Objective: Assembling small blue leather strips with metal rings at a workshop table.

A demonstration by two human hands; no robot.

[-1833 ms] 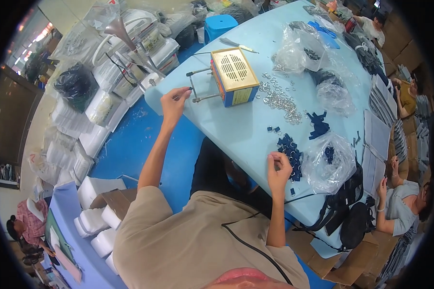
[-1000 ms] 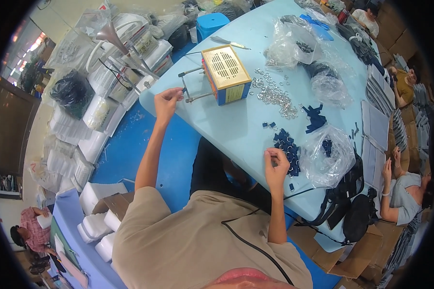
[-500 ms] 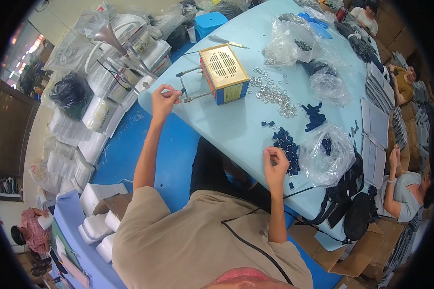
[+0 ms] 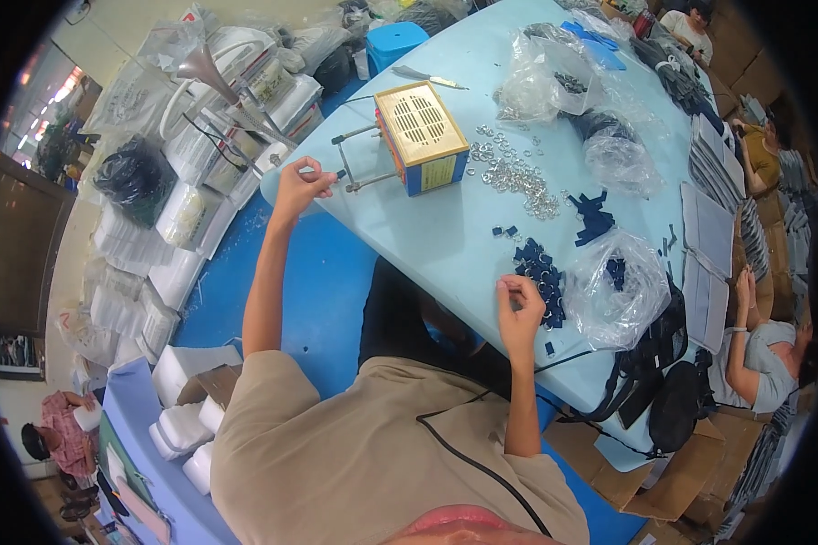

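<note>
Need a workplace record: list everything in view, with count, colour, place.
Wide flat table: one, pale blue, centre to right.
Box-shaped device with metal arms: one, gold and blue, on table.
Small metal rings: many, silver, right of device.
Small fabric tabs: many, dark blue, pile below rings.
Crumpled plastic bags: several, clear, table's right half.
Rounded soft pouch: one, black, table's lower-right corner.
Square plastic stool: one, blue, top centre.
Wrapped bundles: many, white, left.
Rounded blocks: several, white, lower left.
Cardboard boxes: several, brown, lower left and right.
Other people: four, mixed clothing, far left and right.
Cloth shirt: one, beige, bottom centre.
Left hand: one, bare, near device, fingers pinching small dark piece.
Right hand: one, bare, beside tabs, fingers curled.
</note>
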